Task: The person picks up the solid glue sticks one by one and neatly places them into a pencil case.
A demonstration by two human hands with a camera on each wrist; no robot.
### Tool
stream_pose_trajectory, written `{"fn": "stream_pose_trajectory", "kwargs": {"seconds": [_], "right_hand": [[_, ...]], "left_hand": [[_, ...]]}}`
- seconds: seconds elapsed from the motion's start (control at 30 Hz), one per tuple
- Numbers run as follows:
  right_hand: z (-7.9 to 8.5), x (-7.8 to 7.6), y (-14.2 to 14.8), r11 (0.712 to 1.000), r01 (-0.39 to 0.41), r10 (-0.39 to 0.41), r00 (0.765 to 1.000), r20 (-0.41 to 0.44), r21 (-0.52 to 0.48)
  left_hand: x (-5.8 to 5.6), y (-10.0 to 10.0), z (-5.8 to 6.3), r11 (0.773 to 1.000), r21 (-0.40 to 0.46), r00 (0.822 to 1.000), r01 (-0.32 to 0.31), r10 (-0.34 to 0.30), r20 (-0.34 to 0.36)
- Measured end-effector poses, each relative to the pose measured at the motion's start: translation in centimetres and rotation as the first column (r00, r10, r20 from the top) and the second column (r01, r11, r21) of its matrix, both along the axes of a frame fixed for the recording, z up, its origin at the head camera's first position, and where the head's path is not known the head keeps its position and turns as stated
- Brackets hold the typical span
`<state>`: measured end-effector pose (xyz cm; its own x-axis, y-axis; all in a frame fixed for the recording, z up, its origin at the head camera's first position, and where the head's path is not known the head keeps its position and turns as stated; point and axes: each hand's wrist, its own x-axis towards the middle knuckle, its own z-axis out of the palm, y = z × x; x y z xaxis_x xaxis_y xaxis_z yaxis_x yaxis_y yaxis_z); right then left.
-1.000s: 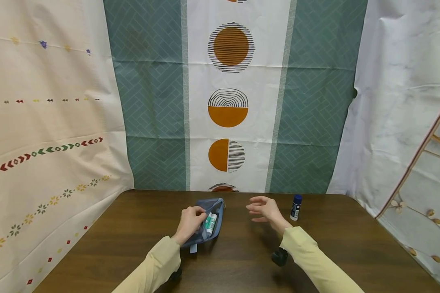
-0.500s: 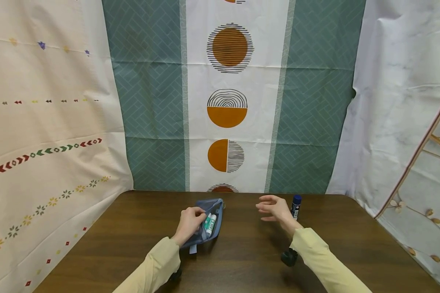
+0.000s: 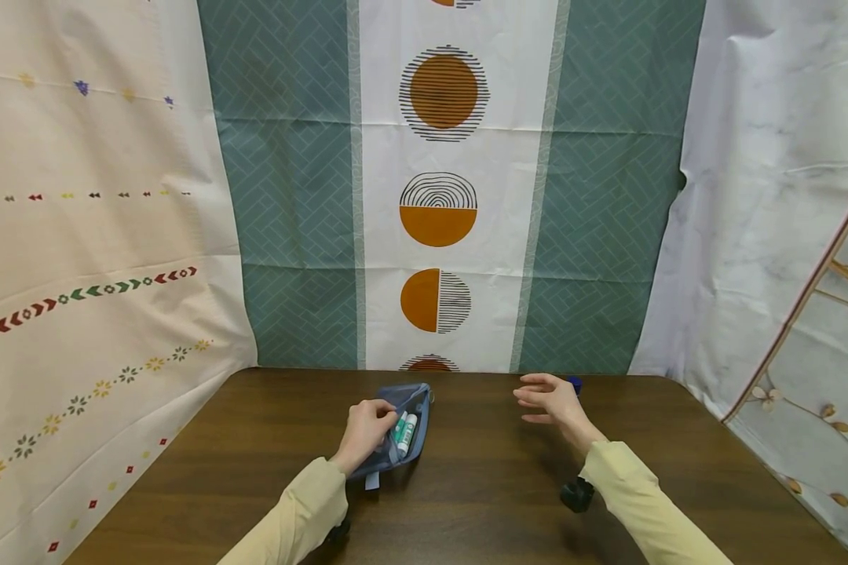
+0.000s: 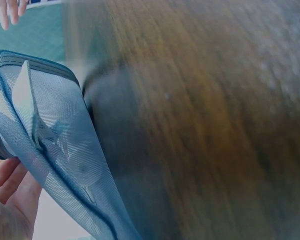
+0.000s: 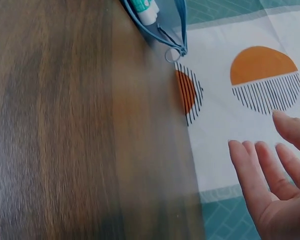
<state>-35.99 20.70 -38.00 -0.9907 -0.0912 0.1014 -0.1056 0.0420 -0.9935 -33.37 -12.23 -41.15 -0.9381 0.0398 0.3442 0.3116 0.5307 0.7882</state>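
Note:
My left hand grips the near-left edge of an unzipped blue mesh pouch, which sits tilted on the table. In the left wrist view, the pouch covers part of that hand. White-and-green glue sticks lie inside the pouch, their lower ends visible in the right wrist view. Over the right part of the table hovers my right hand, fingers apart and slightly bent, holding nothing. Just behind it stands a glue stick with a dark blue cap; only the cap shows, the hand hiding its body.
The brown wooden table ends against a hanging patterned cloth at the back. Cream cloth hangs on the left and white floral cloth on the right. A black wrist device sits below my right wrist.
My right hand has moved to the right, empty, and now covers most of the blue-capped glue stick. My left hand and the pouch have stayed put.

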Motion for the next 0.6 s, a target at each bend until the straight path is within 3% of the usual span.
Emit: {"fn": "stream_pose_trajectory", "kwargs": {"seconds": [0.43,0.5,0.6], "right_hand": [[0.6,0.6,2.4,0.993,-0.011,0.006,0.999,-0.045,-0.114],[0.0,-0.1,3.1,0.992,-0.003,-0.007,0.996,-0.084,-0.125],[-2.6,-3.3,5.1,0.988,-0.014,-0.013,0.985,-0.172,-0.154]], "left_hand": [[0.2,0.1,0.2,1.0,-0.003,1.0,0.003,-0.003,-0.003],[0.2,0.1,0.2,1.0,-0.004,1.0,0.003,-0.003,-0.004],[0.1,0.1,0.2,1.0,0.0,1.0,0.007,-0.007,-0.006]]}}
